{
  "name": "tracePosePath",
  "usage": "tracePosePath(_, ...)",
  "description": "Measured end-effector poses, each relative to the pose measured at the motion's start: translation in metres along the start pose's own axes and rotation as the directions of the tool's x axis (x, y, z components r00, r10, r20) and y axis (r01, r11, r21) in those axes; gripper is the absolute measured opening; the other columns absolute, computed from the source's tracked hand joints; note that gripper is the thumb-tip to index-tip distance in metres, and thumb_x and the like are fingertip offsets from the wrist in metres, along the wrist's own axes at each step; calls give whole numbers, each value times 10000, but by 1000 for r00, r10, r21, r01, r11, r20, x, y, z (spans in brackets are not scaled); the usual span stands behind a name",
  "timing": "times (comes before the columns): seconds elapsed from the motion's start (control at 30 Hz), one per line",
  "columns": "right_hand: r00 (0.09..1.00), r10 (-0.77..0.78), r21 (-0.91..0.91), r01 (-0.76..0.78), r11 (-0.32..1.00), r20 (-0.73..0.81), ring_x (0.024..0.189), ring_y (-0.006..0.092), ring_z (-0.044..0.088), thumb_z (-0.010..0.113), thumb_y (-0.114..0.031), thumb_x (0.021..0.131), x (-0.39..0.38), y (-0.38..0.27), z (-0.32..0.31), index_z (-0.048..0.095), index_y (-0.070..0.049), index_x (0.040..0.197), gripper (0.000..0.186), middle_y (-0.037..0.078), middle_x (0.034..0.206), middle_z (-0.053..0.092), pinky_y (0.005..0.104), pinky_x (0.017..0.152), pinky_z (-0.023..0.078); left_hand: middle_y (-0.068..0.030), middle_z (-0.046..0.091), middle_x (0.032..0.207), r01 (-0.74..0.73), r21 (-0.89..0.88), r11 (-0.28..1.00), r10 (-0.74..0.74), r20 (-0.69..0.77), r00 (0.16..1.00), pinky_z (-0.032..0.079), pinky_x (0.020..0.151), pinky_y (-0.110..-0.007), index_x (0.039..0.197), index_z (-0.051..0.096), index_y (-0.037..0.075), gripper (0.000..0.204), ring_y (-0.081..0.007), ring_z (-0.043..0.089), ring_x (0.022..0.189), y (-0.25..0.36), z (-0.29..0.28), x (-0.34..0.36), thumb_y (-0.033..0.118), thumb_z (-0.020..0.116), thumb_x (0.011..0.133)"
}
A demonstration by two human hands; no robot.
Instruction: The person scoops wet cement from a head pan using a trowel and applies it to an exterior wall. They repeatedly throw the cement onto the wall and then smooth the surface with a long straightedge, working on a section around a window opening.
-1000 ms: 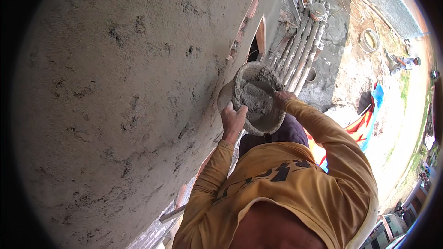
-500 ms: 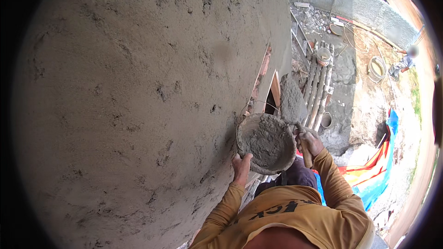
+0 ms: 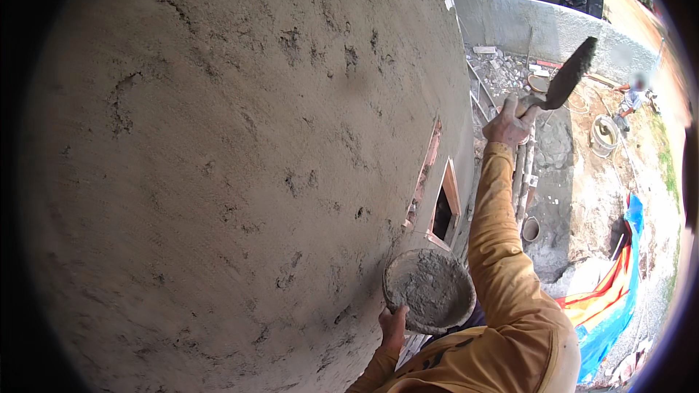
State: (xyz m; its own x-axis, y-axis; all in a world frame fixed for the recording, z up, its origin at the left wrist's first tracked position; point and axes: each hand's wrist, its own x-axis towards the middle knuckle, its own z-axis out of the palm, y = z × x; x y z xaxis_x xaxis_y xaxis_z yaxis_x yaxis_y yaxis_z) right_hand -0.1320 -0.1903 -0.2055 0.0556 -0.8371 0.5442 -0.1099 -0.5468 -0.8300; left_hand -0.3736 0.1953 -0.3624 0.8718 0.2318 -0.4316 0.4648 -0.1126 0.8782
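My left hand (image 3: 393, 326) grips the near left rim of a round, shallow basin (image 3: 461, 307). Wet grey mortar (image 3: 428, 285) lies inside it. My right arm is stretched up and forward, the right hand (image 3: 510, 125) closed round the handle of a trowel. The dark trowel blade (image 3: 570, 76) points up to the right, well away from the basin. Its edge looks rough; I cannot tell how much mortar clings to it. A rough grey plastered wall (image 3: 233, 182), pitted in places, fills the left side, with the basin close beside it.
A small opening with a wooden frame (image 3: 451, 193) sits in the wall above the basin. Far below are poles (image 3: 520, 182), buckets (image 3: 604, 135), rubble (image 3: 506, 73) and a blue and orange tarp (image 3: 619, 284). Another person (image 3: 632, 98) is at the far right.
My right hand has swung the trowel from beside the basin up and forward. Mortar heaped on the blade before does not show now. The basin sits lower in view, still in my left hand.
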Motion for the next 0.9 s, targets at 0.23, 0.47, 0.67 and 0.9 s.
tracePosePath(0.23, 458, -209, 332, -204, 921, 864, 969, 400, 565, 562, -274, 792, -215, -68, -88, 473, -19, 1093, 404, 284, 1001, 559, 395, 826, 447, -136, 615, 944, 98, 115, 988, -93, -47, 995, 437, 749, -309, 977, 571, -105, 373, -212, 571, 841, 18, -13, -17, 125, 602, 684)
tracePosePath(0.47, -555, 126, 203, 494, 846, 823, 805, 326, 618, 511, -266, 773, -142, 99, -158, 604, -51, 933, 284, 176, 825, 631, 433, 718, 483, -222, 601, 983, -124, 221, 967, 99, 120, 988, 430, 826, -349, 1004, 538, -132, 443, -286, 576, 919, 27, 10, 2, 147, 579, 662)
tracePosePath(0.67, -551, 286, 103, 570, 815, 784, 771, 335, 634, 521, -289, 788, -271, 156, -191, 587, -80, 961, 279, 142, 822, 648, 453, 690, 502, -226, 598, 753, -262, 392, 882, 189, 214, 958, 442, 665, -405, 802, 541, -105, 322, -327, 579, 697, 41, 24, 10, 187, 581, 671)
tracePosePath(0.9, -723, 321, -590, -147, 794, 612, 492, 142, 515, 534, -260, 799, -213, 120, -226, 571, -51, 879, 226, 17, 618, 525, 281, 444, 435, -34, 514, 711, -171, 259, 951, 129, 173, 976, 402, 581, -297, 796, 523, -61, 215, -121, 449, 638, 66, 17, 12, 119, 587, 696)
